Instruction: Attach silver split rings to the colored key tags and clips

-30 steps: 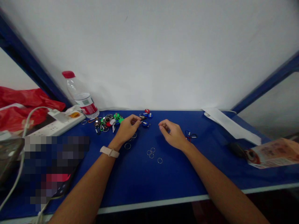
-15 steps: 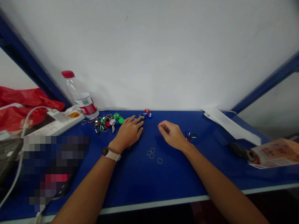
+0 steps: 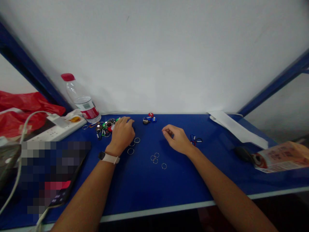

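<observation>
"How are the hands?"

"The person's left hand [image 3: 121,135] is curled closed, fingertips at the edge of a heap of key tags [image 3: 106,126], though whether it grips one is hard to tell."

"And the right hand [image 3: 175,139]?"

"Loosely closed, thumb near forefinger, with nothing visible in it."

"What lies between them?"

"Metal split rings [image 3: 155,160] on the blue table [image 3: 145,187], lower center, just below both hands"

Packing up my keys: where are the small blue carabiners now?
In the head view, the carabiners lie on the blue tabletop, just right of the right hand, with loose metal rings further left.
</observation>
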A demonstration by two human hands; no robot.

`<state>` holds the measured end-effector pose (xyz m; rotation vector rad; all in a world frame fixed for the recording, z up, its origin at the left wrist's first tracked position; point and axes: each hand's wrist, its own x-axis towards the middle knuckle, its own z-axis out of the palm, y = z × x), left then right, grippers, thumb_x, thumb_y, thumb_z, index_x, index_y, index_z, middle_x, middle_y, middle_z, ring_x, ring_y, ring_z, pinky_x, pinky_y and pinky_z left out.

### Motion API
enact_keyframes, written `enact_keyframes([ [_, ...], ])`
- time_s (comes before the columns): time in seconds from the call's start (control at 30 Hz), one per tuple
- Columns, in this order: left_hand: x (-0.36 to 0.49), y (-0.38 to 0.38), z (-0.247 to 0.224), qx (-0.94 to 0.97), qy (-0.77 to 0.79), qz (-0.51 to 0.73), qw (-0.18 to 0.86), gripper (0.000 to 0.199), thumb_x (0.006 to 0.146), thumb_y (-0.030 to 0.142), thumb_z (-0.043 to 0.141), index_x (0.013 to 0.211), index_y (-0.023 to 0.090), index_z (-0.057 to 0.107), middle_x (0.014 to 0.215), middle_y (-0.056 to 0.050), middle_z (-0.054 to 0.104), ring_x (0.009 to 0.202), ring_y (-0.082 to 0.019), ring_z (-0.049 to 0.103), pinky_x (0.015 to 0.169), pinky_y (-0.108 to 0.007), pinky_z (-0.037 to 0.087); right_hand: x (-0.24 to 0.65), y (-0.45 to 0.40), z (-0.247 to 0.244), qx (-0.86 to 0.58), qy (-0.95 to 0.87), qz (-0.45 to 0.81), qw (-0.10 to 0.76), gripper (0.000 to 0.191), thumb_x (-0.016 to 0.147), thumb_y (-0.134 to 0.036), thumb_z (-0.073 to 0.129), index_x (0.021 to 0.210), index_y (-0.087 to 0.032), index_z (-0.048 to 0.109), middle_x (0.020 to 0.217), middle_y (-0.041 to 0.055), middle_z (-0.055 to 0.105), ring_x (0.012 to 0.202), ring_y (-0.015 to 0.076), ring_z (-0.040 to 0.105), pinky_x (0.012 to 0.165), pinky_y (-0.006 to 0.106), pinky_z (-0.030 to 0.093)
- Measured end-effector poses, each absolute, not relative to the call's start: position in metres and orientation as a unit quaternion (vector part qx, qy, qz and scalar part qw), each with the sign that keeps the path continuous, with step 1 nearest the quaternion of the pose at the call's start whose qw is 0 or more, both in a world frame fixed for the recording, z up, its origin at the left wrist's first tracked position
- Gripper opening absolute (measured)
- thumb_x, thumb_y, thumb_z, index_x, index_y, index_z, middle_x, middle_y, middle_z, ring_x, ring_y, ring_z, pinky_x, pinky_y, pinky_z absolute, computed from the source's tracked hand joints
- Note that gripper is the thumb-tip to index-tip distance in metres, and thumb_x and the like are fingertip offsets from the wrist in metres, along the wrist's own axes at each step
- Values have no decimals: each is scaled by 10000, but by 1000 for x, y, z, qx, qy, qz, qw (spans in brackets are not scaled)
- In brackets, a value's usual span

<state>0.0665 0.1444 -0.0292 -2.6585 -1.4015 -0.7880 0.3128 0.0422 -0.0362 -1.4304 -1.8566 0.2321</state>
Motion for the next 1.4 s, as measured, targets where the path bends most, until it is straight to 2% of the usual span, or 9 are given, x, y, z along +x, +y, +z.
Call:
enact_keyframes([
  [0.13,68,148,-20,-829,-459,-312,-77,318,848,88,399,917,143,704,958,-151,714,963,-293,663,943,-455,511,313,42,-37,-560,-731,92,378,93,945,-196,526,917,-198,614,796,30,652,685,161,586,676,298,450],
  [0.3,69,150,-21,-800,-472,-328,-174,258,813,100,424,765,204,655,780,-60,710,810,-238,680,871,-393,524,314,43,-38,-556,-734,89,378,87,945,-192,529,920,-202,611,797,23,646,688,155,583,685,294,454],
  [0.57,75,144,-20,-751,-488,-316,-313,231,803,144,428,792,196,653,715,-28,695,594,-173,656,616,-310,551,314,43,-37,-557,-735,87,378,91,939,-185,528,907,-206,611,783,21,649,674,155,586,676,295,454],
  [0.63,76,144,-18,-743,-486,-320,-331,233,808,151,424,807,190,653,746,-37,706,641,-176,681,621,-303,564,314,43,-37,-559,-733,88,378,88,937,-184,531,908,-209,611,788,21,651,682,158,589,679,297,456],
  [0.73,77,142,-18,-794,-438,-319,-277,302,847,163,409,957,183,690,963,-77,756,911,-219,723,865,-388,587,314,43,-37,-560,-732,94,377,88,934,-184,531,905,-209,611,780,18,647,672,156,583,667,293,451],
  [0.83,79,138,-22,-869,-351,-280,-209,447,925,194,358,1279,154,627,1337,-117,672,1293,-247,595,1152,-470,426,314,43,-37,-561,-733,95,373,94,933,-185,529,895,-206,612,773,18,642,659,154,574,658,292,446],
  [0.93,85,134,-31,-906,-309,-227,-179,537,964,214,325,1474,126,468,1549,-132,499,1477,-241,413,1250,-485,290,313,43,-38,-562,-735,90,369,94,934,-187,529,901,-203,615,785,25,652,676,161,584,677,300,453],
  [1.07,90,134,-42,-923,-295,-192,-154,560,976,243,331,1520,126,404,1607,-133,416,1526,-246,329,1276,-488,226,312,43,-37,-560,-736,89,371,102,941,-191,521,903,-206,614,796,28,660,691,163,594,687,298,459],
  [1.4,87,138,-42,-915,-295,-219,-167,534,963,210,363,1486,134,434,1560,-145,476,1507,-262,364,1262,-510,259,313,43,-37,-557,-739,87,369,99,937,-184,525,894,-206,612,778,20,644,675,157,578,680,299,449],
])
